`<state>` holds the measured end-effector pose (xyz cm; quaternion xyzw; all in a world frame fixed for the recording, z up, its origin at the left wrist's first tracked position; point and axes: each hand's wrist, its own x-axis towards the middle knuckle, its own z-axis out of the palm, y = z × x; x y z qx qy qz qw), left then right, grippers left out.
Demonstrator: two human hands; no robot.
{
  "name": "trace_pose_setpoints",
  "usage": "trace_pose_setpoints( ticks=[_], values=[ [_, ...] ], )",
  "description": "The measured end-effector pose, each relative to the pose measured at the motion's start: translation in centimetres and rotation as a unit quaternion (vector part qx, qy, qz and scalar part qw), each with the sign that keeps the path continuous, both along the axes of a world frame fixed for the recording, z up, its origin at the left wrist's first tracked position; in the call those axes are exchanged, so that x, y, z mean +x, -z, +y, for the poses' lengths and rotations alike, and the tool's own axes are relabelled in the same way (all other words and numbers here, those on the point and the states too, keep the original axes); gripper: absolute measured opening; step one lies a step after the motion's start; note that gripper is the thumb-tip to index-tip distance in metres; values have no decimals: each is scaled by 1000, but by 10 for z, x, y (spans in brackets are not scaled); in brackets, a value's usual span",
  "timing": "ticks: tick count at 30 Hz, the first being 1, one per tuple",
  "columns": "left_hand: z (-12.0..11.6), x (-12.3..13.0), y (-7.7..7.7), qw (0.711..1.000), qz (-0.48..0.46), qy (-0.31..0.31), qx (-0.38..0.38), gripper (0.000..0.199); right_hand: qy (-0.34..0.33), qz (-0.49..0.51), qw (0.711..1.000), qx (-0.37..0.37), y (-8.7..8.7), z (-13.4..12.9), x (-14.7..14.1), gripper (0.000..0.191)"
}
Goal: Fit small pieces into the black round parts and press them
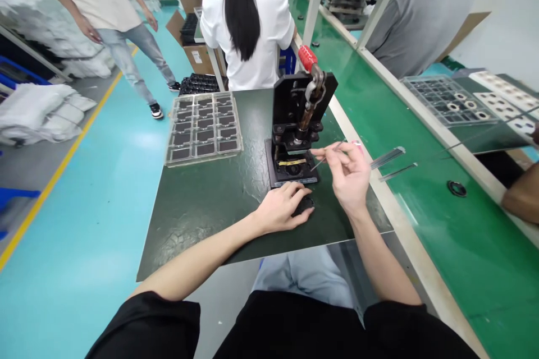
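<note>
Left hand (286,207) of mine is curled over a black round piece (306,204), thumb and fingers holding it against the green surface (210,207), just in front of the hand press (298,132). With the right hand (350,173) I pinch a thin, tweezer-like tool (320,164) between thumb and fingertips, its point angled down to the near right side of the press's lower bed. Whether the tip touches anything there, I cannot tell. Across that bed lies a narrow yellow strip (292,162), below the raised upper part of the press, with a gap between the two; the red handle (307,58) stands up at the top. I judge the step in hand to be fine work at the bed with the tool, while the left hand minds the round piece outside the press. As I see it, a move from here calls for a steady right wrist, a light pinch and a tip that does not knock the strip askew, with fingers clear of the gap before anything is pressed. Left of the press sits a clear compartment tray (204,128) with dark pieces in its pockets; to my right, beyond the right hand, thin metallic strips (387,157) lie by the pale rail (389,202).
</note>
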<state>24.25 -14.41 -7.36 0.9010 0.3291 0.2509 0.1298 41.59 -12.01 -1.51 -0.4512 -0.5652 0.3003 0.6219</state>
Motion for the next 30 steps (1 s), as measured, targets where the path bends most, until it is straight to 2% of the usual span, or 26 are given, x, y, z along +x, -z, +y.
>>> trace_pose_setpoints(
  ticks=[4,9,15,18,21,23,25,27,30],
  values=[
    [0,-1,1,999,11,27,-19,42,4,7,1000,28,16,10,-10,23],
    [1,-1,-1,999,37,34,-20,42,20,-10,998,65,35,9,-12,13],
    [0,1,2,999,28,32,-8,45,-26,-43,998,46,42,7,-7,5],
    [1,1,3,999,24,29,-17,50,-28,-102,994,41,44,9,-5,7],
    [2,0,2,999,24,24,-39,52,-14,-201,978,60,44,14,-6,10],
    [3,-1,1,998,18,16,-64,51,-8,-230,971,68,42,17,-6,16],
    [3,-1,0,996,7,9,-91,51,16,-206,977,58,39,17,-4,19],
    [4,-2,-1,994,-3,7,-110,51,70,-157,984,47,36,11,2,20],
    [4,-3,-1,992,-10,6,-123,53,116,-124,985,16,37,-12,14,22]
  ],
)
